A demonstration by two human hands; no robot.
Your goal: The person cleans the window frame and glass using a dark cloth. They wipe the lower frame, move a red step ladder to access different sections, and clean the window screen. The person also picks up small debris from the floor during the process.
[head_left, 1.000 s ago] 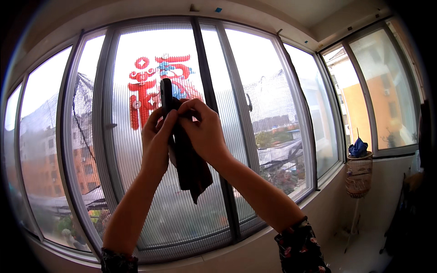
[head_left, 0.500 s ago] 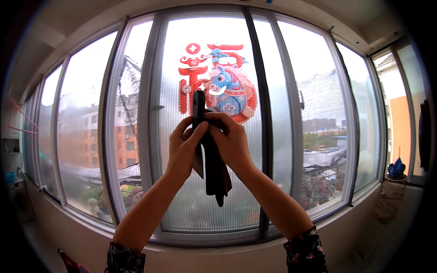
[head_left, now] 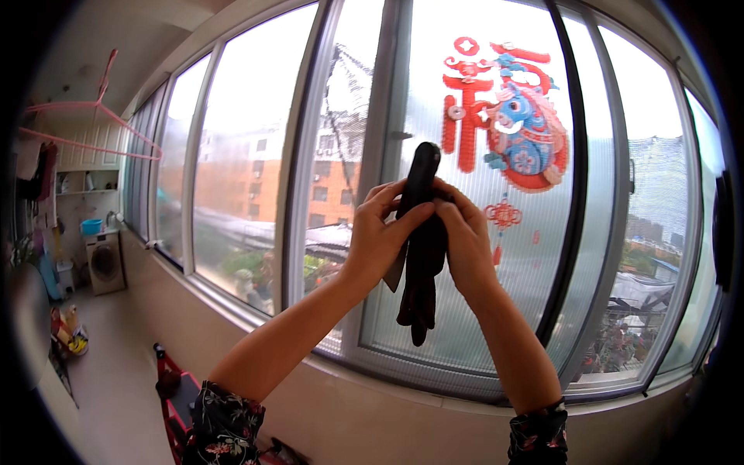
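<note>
Both my hands are raised in front of the window around a knife point(head_left: 422, 167). Its black handle points up, with a small hole near the top. Below my fingers, a grey pointed blade part point(head_left: 396, 273) shows; the rest is covered. My left hand point(head_left: 380, 236) pinches the knife from the left, thumb across the handle's lower end. Against its other side, my right hand point(head_left: 466, 242) grips a dark, limp cloth point(head_left: 423, 271), which hangs down in folds next to the blade. The right fingertips are partly hidden behind the handle.
Sliding windows point(head_left: 248, 170) curve around me, one pane bearing a red and blue horse decoration point(head_left: 527, 128). A pink hanger point(head_left: 97, 108) hangs at left. Farther back stand a washing machine point(head_left: 105, 262) and a blue basin point(head_left: 91, 226). A red-framed object point(head_left: 182, 399) stands low by the wall.
My view has turned left, bringing the washing machine and hanger into sight. Both hands, with the knife and cloth, now appear farther right, and the handle leans slightly right.
</note>
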